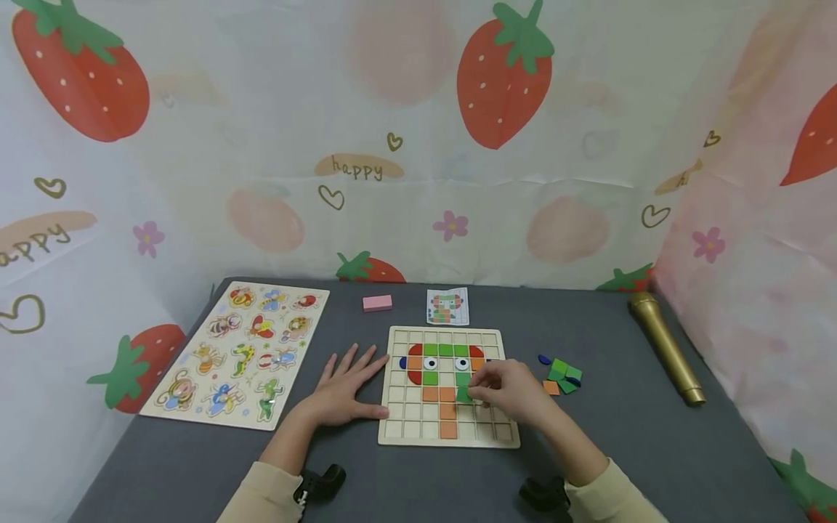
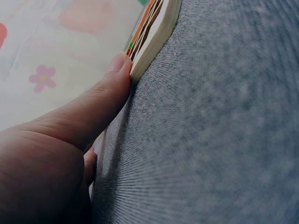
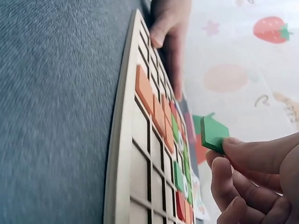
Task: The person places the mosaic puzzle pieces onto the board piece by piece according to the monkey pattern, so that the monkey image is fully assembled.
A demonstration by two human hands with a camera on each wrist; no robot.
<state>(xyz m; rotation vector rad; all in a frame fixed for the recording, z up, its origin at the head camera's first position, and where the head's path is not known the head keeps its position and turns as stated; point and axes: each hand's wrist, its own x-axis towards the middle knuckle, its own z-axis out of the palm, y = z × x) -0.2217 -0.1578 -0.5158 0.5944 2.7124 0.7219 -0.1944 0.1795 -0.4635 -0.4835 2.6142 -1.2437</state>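
Observation:
A wooden grid board (image 1: 408, 428) lies flat on the dark table, its squares partly filled with red, green, orange, blue and eye-patterned tiles. My right hand (image 1: 513, 392) pinches a green square tile (image 3: 214, 133) between thumb and fingers. In the right wrist view this tile is held up above the grid. My left hand (image 1: 340, 396) rests on the table with its fingers spread. Its thumb (image 2: 105, 91) touches the board's left edge. Orange tiles (image 3: 145, 88) form a column toward the board's near edge.
Loose green, blue and orange tiles (image 1: 559, 369) lie right of the board. Behind it are a printed pattern card (image 1: 448, 306) and a pink block (image 1: 377, 303). A picture puzzle board (image 1: 216, 363) lies at left, a gold cylinder (image 1: 667, 349) at far right.

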